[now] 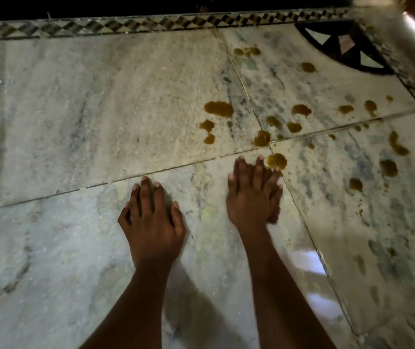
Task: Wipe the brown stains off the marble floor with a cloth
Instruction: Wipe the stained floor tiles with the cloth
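Several brown stains lie on the pale marble floor [100, 102], the largest [219, 108] up the middle and others spread to the right, such as one [388, 168]. A small stain [276, 160] sits just beyond my right fingertips. My left hand [152, 220] lies flat on the floor with its fingers spread, holding nothing. To its right, my right hand [253, 195] is stretched out with straight fingers just above or on the floor, blurred, and holds nothing. No cloth is in view.
A patterned inlaid border [151, 23] runs along the far edge of the floor, with darkness beyond it. A black and white fan-shaped inlay [344, 46] fills the far right corner. Tile joints cross under my hands.
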